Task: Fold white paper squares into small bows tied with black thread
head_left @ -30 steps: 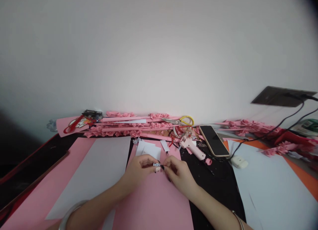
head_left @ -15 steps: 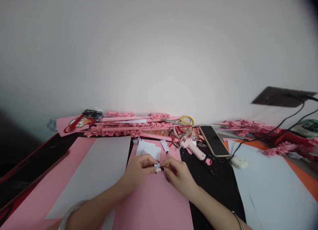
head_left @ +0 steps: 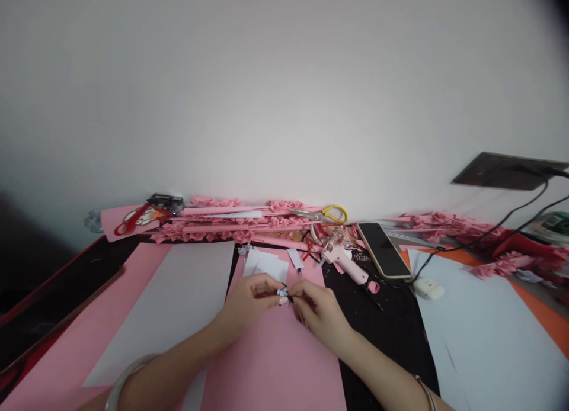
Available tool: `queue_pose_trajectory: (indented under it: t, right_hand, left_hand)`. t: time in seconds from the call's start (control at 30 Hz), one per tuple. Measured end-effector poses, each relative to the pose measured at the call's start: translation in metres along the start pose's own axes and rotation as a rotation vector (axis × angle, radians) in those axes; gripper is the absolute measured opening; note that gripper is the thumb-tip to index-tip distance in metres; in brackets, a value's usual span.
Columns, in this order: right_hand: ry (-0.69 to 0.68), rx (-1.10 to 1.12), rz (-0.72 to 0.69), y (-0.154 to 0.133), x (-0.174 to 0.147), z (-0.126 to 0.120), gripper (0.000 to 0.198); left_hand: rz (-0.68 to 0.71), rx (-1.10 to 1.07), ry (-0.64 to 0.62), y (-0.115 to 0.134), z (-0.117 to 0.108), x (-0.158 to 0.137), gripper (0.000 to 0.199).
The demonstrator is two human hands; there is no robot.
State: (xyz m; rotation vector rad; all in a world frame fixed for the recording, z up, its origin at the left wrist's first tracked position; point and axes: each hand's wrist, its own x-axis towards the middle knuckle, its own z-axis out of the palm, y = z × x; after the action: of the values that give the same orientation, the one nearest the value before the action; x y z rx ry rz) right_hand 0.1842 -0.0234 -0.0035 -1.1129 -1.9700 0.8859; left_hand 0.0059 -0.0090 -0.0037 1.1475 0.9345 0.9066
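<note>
Between my two hands is a small folded piece of pale blue-white paper, partly hidden by the fingertips. My left hand pinches it from the left with thumb and fingers. From the right, my right hand pinches at its edge, fingers curled in. Both hands are just above a pink paper sheet. Beyond the fingers lie small white paper pieces and a narrow white slip.
Behind are pink paper flower stems, scissors and a pink glue gun. To the right lie a phone, a white case, black cables and a white sheet. Another white sheet is left.
Both hands stay at nearly the same spot, with the fingertips shifting slightly around the small paper piece. The rest looks unchanged.
</note>
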Motion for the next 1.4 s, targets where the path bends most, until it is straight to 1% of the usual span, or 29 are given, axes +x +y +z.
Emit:
queue_pose_trajectory:
  t: [0.13, 0.2, 0.27, 0.3, 0.33, 0.4, 0.43, 0.5, 0.57, 0.6, 0.67, 0.77, 0.9, 1.1, 1.2, 1.33, 1.4]
  right_hand:
    - [0.018, -0.142, -0.057, 0.0, 0.001, -0.006, 0.016]
    - [0.067, -0.238, -0.096, 0.002, 0.003, -0.012, 0.015]
    - [0.126, -0.329, -0.084, 0.005, 0.006, -0.021, 0.016]
    - [0.165, -0.379, -0.048, 0.006, 0.008, -0.026, 0.016]
    - [0.231, -0.444, -0.009, 0.007, 0.01, -0.032, 0.016]
    - [0.358, -0.633, 0.024, 0.008, 0.014, -0.043, 0.019]
    - [0.396, -0.746, 0.068, 0.009, 0.016, -0.049, 0.022]
    - [0.487, -0.944, 0.222, 0.013, 0.018, -0.058, 0.033]
    - [0.498, -1.022, 0.342, 0.019, 0.018, -0.065, 0.042]
    - [0.472, -1.02, 0.364, 0.023, 0.018, -0.067, 0.044]
    - [0.434, -0.989, 0.365, 0.032, 0.018, -0.071, 0.044]
    - [0.422, -0.948, 0.37, 0.044, 0.017, -0.073, 0.046]
    - [0.389, -0.893, 0.383, 0.047, 0.017, -0.076, 0.042]
    - [0.568, -0.832, 0.313, 0.037, 0.019, -0.081, 0.041]
    - [0.624, -0.762, 0.302, 0.035, 0.019, -0.083, 0.044]
    - [0.695, -0.596, 0.216, 0.033, 0.018, -0.082, 0.042]
    - [0.693, -0.473, 0.181, 0.03, 0.019, -0.082, 0.035]
  left_hand:
    - [0.016, -0.011, 0.033, 0.001, -0.001, 0.0, 0.017]
    - [0.004, -0.027, 0.072, 0.002, -0.002, 0.001, 0.02]
    - [-0.004, -0.039, 0.102, 0.002, -0.004, 0.002, 0.019]
    - [-0.003, -0.041, 0.105, 0.002, -0.005, 0.002, 0.017]
    - [0.0, -0.042, 0.106, 0.002, -0.005, 0.003, 0.015]
    - [0.008, -0.042, 0.112, 0.002, -0.006, 0.003, 0.014]
    - [0.012, -0.04, 0.118, 0.001, -0.007, 0.003, 0.014]
    - [0.015, -0.034, 0.127, 0.001, -0.007, 0.003, 0.015]
    - [0.01, -0.028, 0.129, 0.0, -0.008, 0.003, 0.016]
    - [0.007, -0.026, 0.131, 0.0, -0.008, 0.003, 0.017]
    - [0.006, -0.023, 0.137, -0.001, -0.008, 0.003, 0.018]
    - [0.008, -0.014, 0.138, -0.001, -0.009, 0.003, 0.018]
    - [0.01, -0.002, 0.126, 0.002, -0.008, 0.002, 0.018]
    - [0.02, 0.018, 0.138, 0.001, -0.008, 0.003, 0.017]
    - [0.026, 0.004, 0.134, 0.0, -0.008, 0.003, 0.017]
    - [0.015, -0.005, 0.135, 0.0, -0.008, 0.003, 0.018]
    - [0.007, -0.017, 0.144, 0.0, -0.008, 0.003, 0.02]
